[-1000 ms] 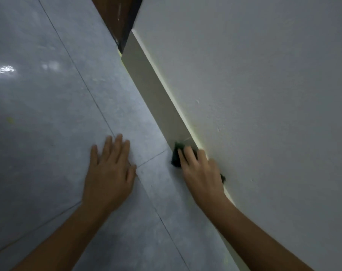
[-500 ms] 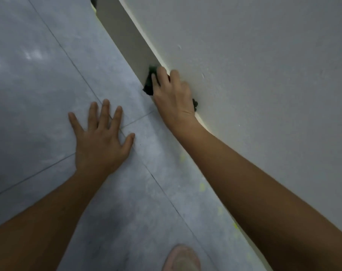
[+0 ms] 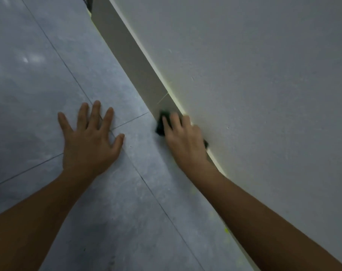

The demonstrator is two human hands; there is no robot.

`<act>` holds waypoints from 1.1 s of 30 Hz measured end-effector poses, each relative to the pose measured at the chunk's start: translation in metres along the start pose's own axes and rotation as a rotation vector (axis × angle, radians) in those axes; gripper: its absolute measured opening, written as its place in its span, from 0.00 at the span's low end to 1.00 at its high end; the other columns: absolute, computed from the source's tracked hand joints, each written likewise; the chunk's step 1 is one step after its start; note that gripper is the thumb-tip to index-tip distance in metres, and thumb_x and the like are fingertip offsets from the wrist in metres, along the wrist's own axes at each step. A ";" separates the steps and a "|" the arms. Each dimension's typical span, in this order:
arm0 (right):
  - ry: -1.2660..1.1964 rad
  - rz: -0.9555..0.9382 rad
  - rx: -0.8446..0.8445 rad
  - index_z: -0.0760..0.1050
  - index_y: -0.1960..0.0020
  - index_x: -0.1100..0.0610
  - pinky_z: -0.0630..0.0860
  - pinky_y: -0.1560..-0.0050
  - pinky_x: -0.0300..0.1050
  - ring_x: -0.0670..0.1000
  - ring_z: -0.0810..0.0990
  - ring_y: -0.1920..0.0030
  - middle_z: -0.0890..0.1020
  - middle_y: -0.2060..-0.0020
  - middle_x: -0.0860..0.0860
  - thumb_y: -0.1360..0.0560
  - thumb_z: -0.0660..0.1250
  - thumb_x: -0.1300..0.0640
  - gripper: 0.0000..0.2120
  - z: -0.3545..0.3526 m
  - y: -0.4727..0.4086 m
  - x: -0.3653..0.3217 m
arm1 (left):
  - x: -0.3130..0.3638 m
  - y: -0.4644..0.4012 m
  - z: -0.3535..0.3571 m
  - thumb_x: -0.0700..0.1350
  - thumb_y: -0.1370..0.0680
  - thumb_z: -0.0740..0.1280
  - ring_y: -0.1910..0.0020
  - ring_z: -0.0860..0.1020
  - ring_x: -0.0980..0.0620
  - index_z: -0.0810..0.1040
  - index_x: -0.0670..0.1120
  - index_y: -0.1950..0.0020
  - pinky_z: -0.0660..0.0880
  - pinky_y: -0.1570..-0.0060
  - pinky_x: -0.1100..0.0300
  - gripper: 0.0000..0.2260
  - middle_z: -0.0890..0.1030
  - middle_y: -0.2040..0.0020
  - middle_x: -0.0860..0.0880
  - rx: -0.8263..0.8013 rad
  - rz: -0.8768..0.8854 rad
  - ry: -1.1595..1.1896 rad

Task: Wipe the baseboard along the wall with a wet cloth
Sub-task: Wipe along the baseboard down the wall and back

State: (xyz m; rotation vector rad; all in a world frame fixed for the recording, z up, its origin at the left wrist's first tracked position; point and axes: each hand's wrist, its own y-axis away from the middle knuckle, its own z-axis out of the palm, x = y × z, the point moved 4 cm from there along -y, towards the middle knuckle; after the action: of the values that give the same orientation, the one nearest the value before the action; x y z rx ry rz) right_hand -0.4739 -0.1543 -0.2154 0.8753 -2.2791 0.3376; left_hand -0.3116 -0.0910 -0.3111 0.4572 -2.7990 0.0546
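Note:
A pale baseboard (image 3: 127,49) runs diagonally from the top middle down to the right, at the foot of a white wall (image 3: 244,75). My right hand (image 3: 184,137) presses a dark cloth (image 3: 160,124) flat against the baseboard, just below a thin joint line in it. Only the cloth's edges show, at my fingertips and behind my wrist. My left hand (image 3: 92,139) lies flat on the grey tiled floor (image 3: 49,85) with its fingers spread, holding nothing, about a hand's width left of the cloth.
Dark grout lines cross the floor tiles, one crossing under my left hand. A dark gap (image 3: 88,2) shows at the baseboard's far end at the top edge. Small yellowish specks (image 3: 226,229) dot the floor near the baseboard at lower right.
My right hand with the cloth slid forward along the baseboard, then back toward me. The left hand shifted slightly on the floor and spread its fingers. The camera view has moved.

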 end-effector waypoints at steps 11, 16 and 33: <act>-0.202 0.202 -0.266 0.80 0.43 0.63 0.67 0.78 0.41 0.53 0.74 0.67 0.77 0.57 0.56 0.33 0.66 0.66 0.19 0.046 0.136 -0.008 | 0.001 -0.001 -0.003 0.63 0.23 0.45 0.21 0.51 0.41 0.55 0.49 0.20 0.42 0.30 0.31 0.34 0.54 0.20 0.43 -0.012 0.015 0.003; -0.237 0.196 -0.281 0.81 0.48 0.65 0.65 0.81 0.39 0.53 0.73 0.71 0.77 0.62 0.57 0.37 0.67 0.66 0.17 0.051 0.147 -0.007 | 0.000 -0.001 -0.003 0.63 0.23 0.45 0.21 0.50 0.41 0.53 0.49 0.20 0.42 0.30 0.31 0.34 0.53 0.20 0.43 -0.024 0.009 -0.003; -0.281 0.281 -0.292 0.77 0.39 0.64 0.73 0.79 0.43 0.55 0.77 0.66 0.79 0.57 0.58 0.32 0.69 0.65 0.22 0.059 0.195 -0.003 | -0.001 0.001 -0.004 0.61 0.22 0.48 0.22 0.53 0.39 0.57 0.48 0.22 0.43 0.29 0.33 0.32 0.55 0.21 0.42 -0.030 0.037 -0.004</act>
State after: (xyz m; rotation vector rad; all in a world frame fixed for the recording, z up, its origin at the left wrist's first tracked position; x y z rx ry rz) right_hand -0.6321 -0.0344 -0.2619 0.4772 -2.6320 -0.0035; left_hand -0.3098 -0.0891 -0.3080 0.3986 -2.8083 0.0203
